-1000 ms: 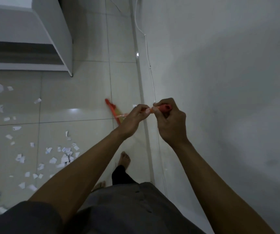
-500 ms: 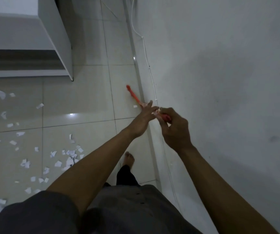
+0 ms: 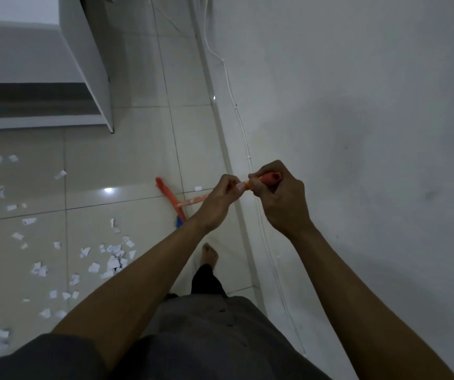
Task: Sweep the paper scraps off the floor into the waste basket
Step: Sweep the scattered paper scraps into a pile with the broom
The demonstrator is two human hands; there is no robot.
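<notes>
Both arms reach forward, left hand (image 3: 221, 200) and right hand (image 3: 280, 198) gripping the orange broom (image 3: 169, 194) handle's top.

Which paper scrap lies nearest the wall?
The lone small scrap just right of the orange broom head; all others lie scattered further left.

Two hands are showing, a left hand (image 3: 217, 204) and a right hand (image 3: 280, 204), both gripping one orange broom (image 3: 169, 194). Dozens of paper scraps (image 3: 112, 263) are lying on the floor (image 3: 138, 160), too many and too small for an exact count. One bare foot (image 3: 209, 255), one white cable (image 3: 231, 89) and one white cabinet (image 3: 83, 64) are also showing.
</notes>
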